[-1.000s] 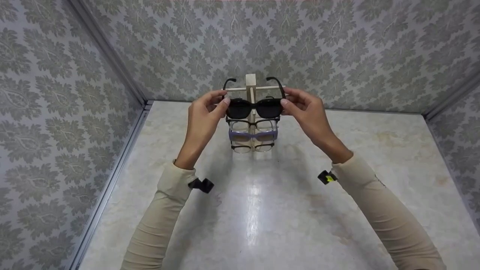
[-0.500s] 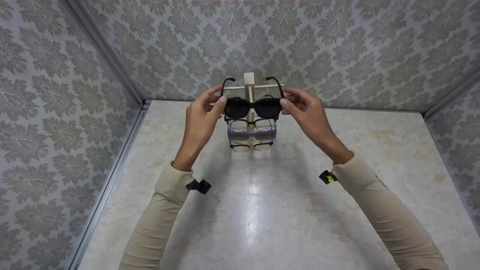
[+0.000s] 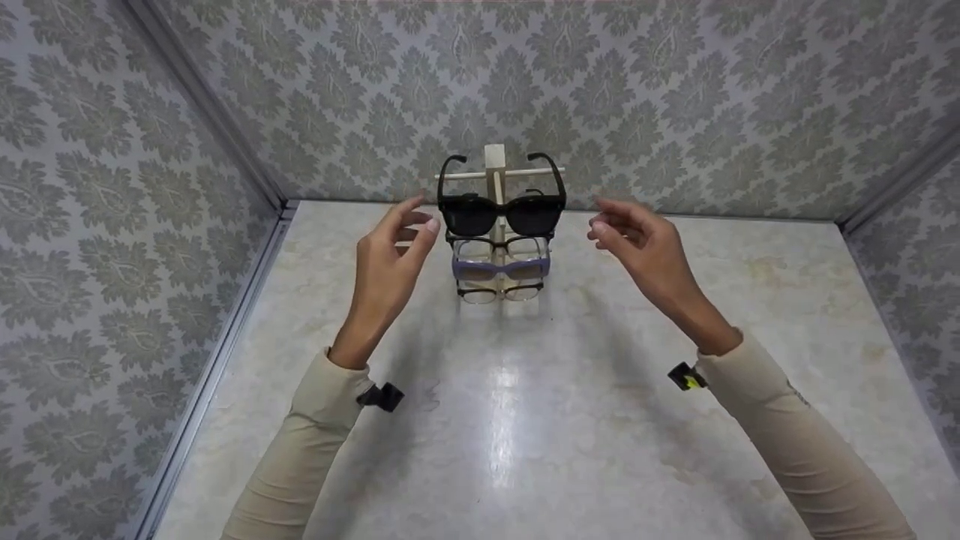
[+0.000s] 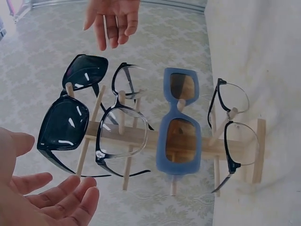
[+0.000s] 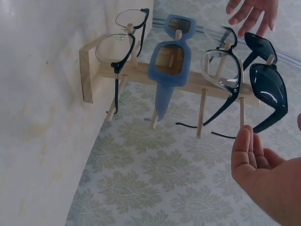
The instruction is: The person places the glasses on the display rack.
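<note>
Black sunglasses (image 3: 501, 214) sit on the topmost pegs of a wooden eyewear stand (image 3: 495, 156), temples pointing back. Just left of them is my left hand (image 3: 394, 247), fingers loosely bent and holding nothing. On the other side, my right hand (image 3: 641, 244) hangs apart from the frame, also empty. Under the sunglasses come black-and-clear eyeglasses (image 4: 123, 132), blue sunglasses (image 4: 180, 120) with brown lenses, and half-rim eyeglasses (image 5: 117, 47) on the lowest pegs. In the right wrist view, the fingertips (image 5: 245, 134) appear close by the end of a peg.
The stand rises from a pale marbled table (image 3: 600, 420) near its back edge. Patterned wall panels (image 3: 510, 75) enclose the back and both sides, and a metal rail (image 3: 217, 360) runs along the left edge. A small black camera (image 3: 382, 396) is strapped at the left wrist.
Both hands have let go of the black sunglasses and moved outward, the left to the left and the right to the right. The sunglasses stay on the top pegs.
</note>
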`<state>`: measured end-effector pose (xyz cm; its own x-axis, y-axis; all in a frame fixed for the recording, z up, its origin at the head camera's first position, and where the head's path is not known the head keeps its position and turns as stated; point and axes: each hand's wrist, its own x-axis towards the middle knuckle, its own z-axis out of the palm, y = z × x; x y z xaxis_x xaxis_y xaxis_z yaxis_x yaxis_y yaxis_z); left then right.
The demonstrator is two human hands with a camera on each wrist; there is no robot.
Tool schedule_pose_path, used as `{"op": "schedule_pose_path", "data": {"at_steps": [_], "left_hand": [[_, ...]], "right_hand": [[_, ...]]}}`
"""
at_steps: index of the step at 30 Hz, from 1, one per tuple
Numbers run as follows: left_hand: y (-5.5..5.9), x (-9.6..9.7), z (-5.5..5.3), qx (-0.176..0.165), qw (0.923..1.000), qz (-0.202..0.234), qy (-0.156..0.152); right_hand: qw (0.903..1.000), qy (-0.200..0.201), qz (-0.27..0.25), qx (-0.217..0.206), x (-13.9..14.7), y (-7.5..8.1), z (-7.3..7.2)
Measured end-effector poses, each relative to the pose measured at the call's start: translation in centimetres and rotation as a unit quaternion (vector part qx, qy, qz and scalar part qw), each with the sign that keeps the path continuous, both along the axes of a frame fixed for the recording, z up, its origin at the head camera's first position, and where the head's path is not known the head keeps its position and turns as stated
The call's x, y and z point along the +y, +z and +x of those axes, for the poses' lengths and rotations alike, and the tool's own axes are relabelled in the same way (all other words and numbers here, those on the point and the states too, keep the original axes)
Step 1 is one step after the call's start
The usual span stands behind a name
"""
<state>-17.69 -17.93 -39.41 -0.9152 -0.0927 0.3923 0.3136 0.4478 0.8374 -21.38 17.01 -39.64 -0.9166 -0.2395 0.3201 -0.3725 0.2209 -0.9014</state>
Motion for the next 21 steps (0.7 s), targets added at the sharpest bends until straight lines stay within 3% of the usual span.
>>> {"op": "schedule_pose_path", "data": {"at_steps": [14,21], "left_hand": [[-3.3,0.6,1.5,-0.010,0.9996,-0.021,-0.019],[-5.1,1.1,2.1,-0.018,0.9992,-0.011,-0.034]], "right_hand": [[0.9997,-0.019,-0.004,-0.013,3.2,-3.5,2.1],[0.9993,-0.030,-0.003,-0.023,4.2,-4.9,2.8]]}}
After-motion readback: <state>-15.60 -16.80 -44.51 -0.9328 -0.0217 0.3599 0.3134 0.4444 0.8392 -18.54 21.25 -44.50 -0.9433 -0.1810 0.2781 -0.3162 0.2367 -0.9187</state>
